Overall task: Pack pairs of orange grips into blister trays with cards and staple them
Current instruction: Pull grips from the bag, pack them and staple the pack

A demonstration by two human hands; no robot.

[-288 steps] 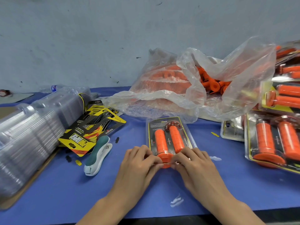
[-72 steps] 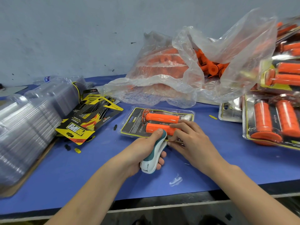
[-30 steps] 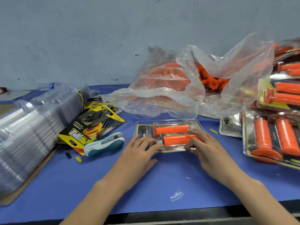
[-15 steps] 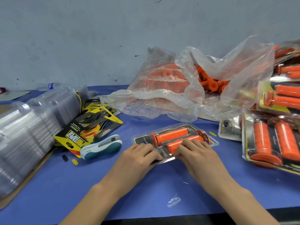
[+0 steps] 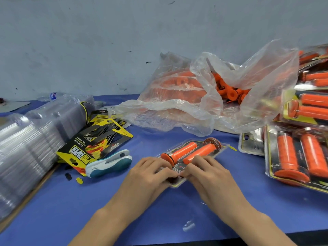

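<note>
Hands are meeting at the near end of the blister tray. I'm seeing the left hand and right hand each curling fingers onto that end and clamping it, fingertips almost touching. The tray is lying slantwise mid-counter, holding two orange grips over its card. The stapler is lying just left of the left hand, against the card stack. Finished packs are piling up at right, and a bag of loose grips is sitting behind.
</note>
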